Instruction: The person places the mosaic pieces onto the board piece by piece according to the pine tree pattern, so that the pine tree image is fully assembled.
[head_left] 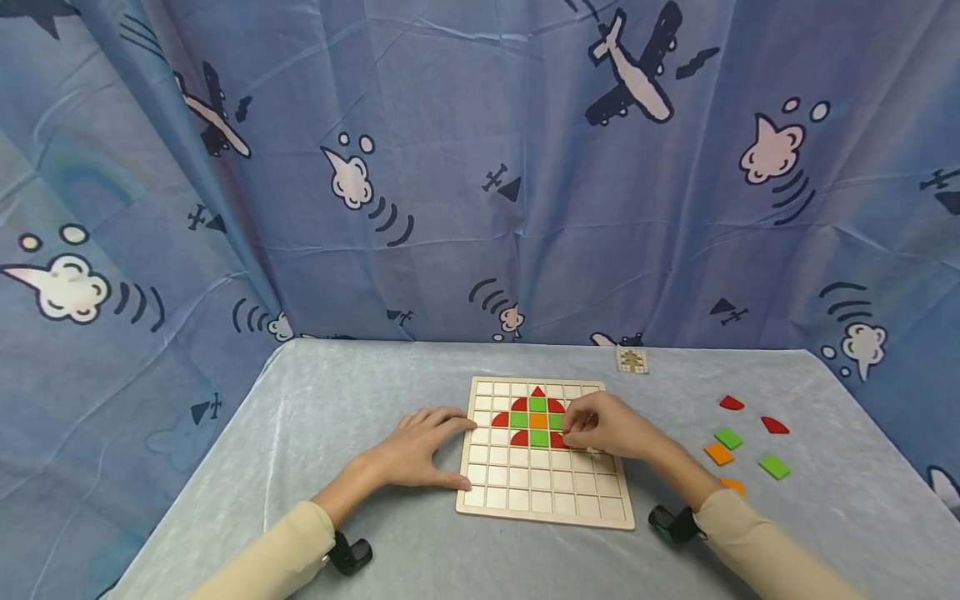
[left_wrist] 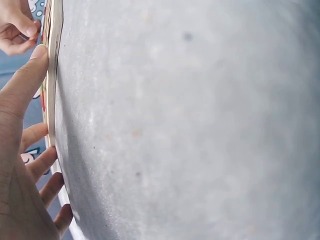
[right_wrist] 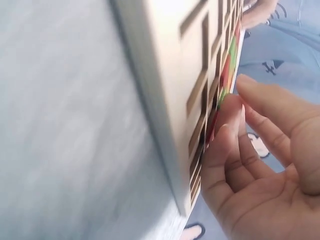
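A square wooden grid board [head_left: 547, 500] lies on the table with red, green and orange tiles forming a pattern in its upper half. My left hand [head_left: 420, 447] rests at the board's left edge, thumb low and fingers spread above; in the left wrist view its fingertips touch the board's side [left_wrist: 53, 90]. Over the right part of the pattern, my right hand [head_left: 606, 423] has its fingertips down by a red quarter-round tile [head_left: 557, 440] and a green square tile [head_left: 556, 421]. In the right wrist view, its thumb and index finger stand slightly apart, no tile showing between them.
Loose tiles lie right of the board: a red one [head_left: 775, 425], another red one [head_left: 732, 402], a green one [head_left: 774, 467], an orange one [head_left: 719, 453] and others. A small pattern card [head_left: 632, 360] lies at the table's back edge, before a blue printed curtain [head_left: 450, 250].
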